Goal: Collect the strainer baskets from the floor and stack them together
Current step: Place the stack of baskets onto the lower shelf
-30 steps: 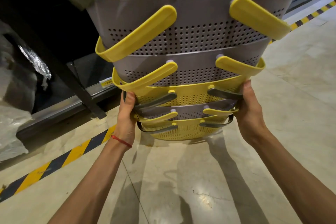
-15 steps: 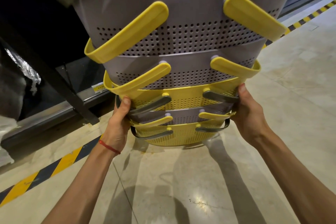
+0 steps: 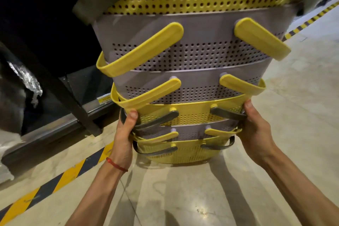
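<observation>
A tall stack of nested strainer baskets (image 3: 183,55), alternating grey with yellow handles and yellow with grey handles, rises from the floor past the top of the view. The lowest yellow basket (image 3: 183,154) rests on or just above the pale floor. My left hand (image 3: 124,139) grips the left side of the lower baskets, thumb on a grey handle. On the right side my right hand (image 3: 255,134) holds the same lower baskets, thumb up against the yellow rim. The stack's top is out of view.
A dark metal shelf rack (image 3: 60,93) with a diagonal brace stands to the left, with plastic-wrapped goods (image 3: 27,80) behind it. A yellow-and-black hazard stripe (image 3: 60,178) runs along the floor beside the rack. Polished floor (image 3: 183,198) lies between my arms.
The stack and both hands have shifted slightly in the view; the grip on the lower baskets is the same. The view has tilted a little to the left and back.
</observation>
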Tool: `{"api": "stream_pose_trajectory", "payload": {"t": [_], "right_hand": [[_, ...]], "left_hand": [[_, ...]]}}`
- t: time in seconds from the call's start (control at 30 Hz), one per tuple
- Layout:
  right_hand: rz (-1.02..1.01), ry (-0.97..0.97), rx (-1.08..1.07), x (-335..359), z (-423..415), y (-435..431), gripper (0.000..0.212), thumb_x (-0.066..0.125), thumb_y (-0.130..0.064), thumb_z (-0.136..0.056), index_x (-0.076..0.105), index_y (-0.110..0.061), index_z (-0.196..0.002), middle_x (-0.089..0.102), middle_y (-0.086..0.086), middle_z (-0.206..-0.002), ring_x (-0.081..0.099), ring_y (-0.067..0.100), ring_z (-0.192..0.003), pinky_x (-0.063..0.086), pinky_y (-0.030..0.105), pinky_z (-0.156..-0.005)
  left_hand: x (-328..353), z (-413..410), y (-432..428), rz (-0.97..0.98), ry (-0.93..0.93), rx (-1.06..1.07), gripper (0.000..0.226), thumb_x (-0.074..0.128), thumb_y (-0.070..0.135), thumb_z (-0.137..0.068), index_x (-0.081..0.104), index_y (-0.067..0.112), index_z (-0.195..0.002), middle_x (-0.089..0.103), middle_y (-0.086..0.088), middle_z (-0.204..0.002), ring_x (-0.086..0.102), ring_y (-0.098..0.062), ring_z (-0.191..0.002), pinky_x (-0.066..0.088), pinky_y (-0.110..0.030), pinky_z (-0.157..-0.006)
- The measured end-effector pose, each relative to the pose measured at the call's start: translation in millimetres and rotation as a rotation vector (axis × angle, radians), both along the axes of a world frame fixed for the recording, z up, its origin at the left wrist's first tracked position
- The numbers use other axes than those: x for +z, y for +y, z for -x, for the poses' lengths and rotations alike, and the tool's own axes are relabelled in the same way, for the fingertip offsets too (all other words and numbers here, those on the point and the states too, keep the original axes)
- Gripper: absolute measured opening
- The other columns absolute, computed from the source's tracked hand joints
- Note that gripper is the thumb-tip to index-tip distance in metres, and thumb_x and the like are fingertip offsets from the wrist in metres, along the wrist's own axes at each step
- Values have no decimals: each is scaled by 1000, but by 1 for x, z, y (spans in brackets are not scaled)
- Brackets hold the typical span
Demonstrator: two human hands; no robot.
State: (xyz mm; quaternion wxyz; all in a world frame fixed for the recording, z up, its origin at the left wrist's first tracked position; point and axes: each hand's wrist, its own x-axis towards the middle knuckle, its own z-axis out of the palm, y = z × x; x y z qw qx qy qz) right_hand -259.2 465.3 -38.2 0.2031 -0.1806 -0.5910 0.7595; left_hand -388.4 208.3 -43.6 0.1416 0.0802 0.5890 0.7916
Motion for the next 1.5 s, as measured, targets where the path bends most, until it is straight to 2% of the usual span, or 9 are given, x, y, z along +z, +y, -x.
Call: {"api": "stream_pose_trajectory", "payload": {"t": [0.2, 0.3, 0.4, 0.6, 0.83, 0.9, 1.13, 1.3, 1.5], "right_hand": [[-12, 2, 0, 14, 13, -3, 75, 60, -63, -82, 54, -17, -141, 68, 6, -130, 63, 30, -122, 55, 43, -93], [-19, -8, -9, 26, 21, 0, 59, 46, -52, -91, 55, -20, -140, 68, 2, -131, 62, 28, -123, 54, 44, -95], [-56, -35, 0, 37, 29, 4, 57, 47, -55, -92, 56, -24, -139, 65, 3, -135, 60, 29, -126, 43, 54, -107], [-77, -66, 48, 45, 53, 18, 51, 43, -52, -98, 58, -23, -137, 67, 2, -131, 63, 27, -123, 41, 58, -109], [-75, -60, 242, 42, 83, 48, 70, 61, -71, -80, 61, -27, -134, 67, 2, -132, 61, 28, -125, 39, 62, -109], [-86, -48, 256, 42, 91, 57, 54, 54, -64, -89, 64, -31, -130, 68, 0, -130, 61, 27, -124, 40, 62, -108], [-15, -28, 346, 78, 121, 80, 40, 50, -55, -86, 72, -33, -111, 74, -5, -117, 70, 17, -109, 46, 60, -103], [50, 5, 359, 100, 127, 87, 35, 49, -50, -89, 70, -29, -108, 77, -8, -104, 73, 11, -94, 51, 51, -93], [31, 35, 378, 122, 139, 98, 45, 51, -56, -80, 69, -32, -114, 75, -10, -111, 71, 10, -102, 50, 50, -99]], "left_hand": [[1, 11, -1, -67, -50, 7, 107, 80, 72, -51, 51, 15, -137, 65, -3, -127, 63, -21, -116, 56, -36, -91], [3, 16, -1, -72, -82, -1, 110, 79, 73, -49, 51, 14, -137, 66, -4, -127, 64, -21, -115, 55, -39, -91], [7, 18, 1, -103, -94, -8, 110, 81, 72, -49, 52, 12, -137, 66, -6, -126, 65, -22, -113, 56, -41, -92], [15, 28, 7, -138, -85, -20, 101, 80, 66, -59, 49, 15, -140, 61, -8, -134, 58, -28, -123, 42, -53, -105], [18, 23, 22, -150, -47, 136, 105, 84, 63, -55, 48, 14, -141, 60, -5, -135, 59, -25, -123, 47, -44, -99], [22, 23, 29, -154, -32, 157, 107, 85, 62, -52, 50, 13, -140, 63, -4, -131, 61, -22, -120, 53, -35, -92], [73, 19, 61, -99, 93, 296, 89, 83, 62, -53, 60, 15, -125, 72, 6, -113, 68, -11, -104, 54, -23, -80], [107, 22, 66, -1, 83, 347, 98, 82, 69, -48, 61, 17, -128, 71, 3, -114, 68, -18, -104, 53, -33, -83], [133, 37, 79, -21, 154, 369, 62, 81, 65, -51, 74, 25, -98, 74, 5, -97, 71, -12, -84, 57, -25, -69]]}}
